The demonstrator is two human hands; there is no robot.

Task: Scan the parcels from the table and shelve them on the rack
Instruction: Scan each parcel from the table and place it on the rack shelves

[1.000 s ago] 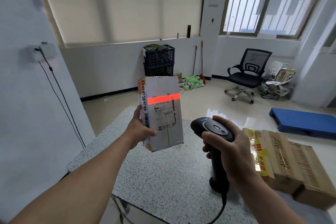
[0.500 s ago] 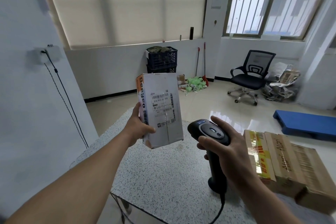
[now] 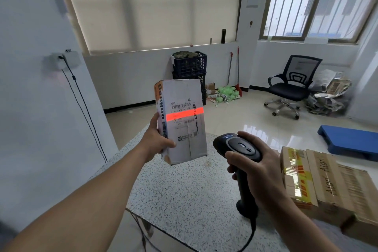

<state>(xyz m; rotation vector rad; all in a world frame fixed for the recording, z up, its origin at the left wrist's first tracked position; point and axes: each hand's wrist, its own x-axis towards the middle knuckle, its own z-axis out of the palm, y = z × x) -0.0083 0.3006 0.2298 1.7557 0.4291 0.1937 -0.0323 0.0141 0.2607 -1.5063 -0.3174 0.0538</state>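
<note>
Since 0.5 s ago, a red beam is lighting up across the parcel label again; back then the label was unlit. Parcel + both hands are keeping approx. the same spots in frame.

L hand is gripping the parcel at its lower left edge, thumb curling onto the front face, fingers hidden behind it. Parcel is standing upright in the air at frame centre, above the far part of the table and not touching it. Its label is facing the camera, w/ the beam crossing just below the top barcode.

R hand is wrapping round the scanner handle at centre-right. Scanner head is pointing toward the parcel, w/ a gap between them. Cable is trailing from the handle base toward the bottom edge.

Boxes, brown cardboard, are lying on the table at lower right, side by side and touching.

Bkgd: chair is standing at mid right, crates are sitting stacked by the wall at upper centre, and a blue pallet is lying on the floor at right.
</note>
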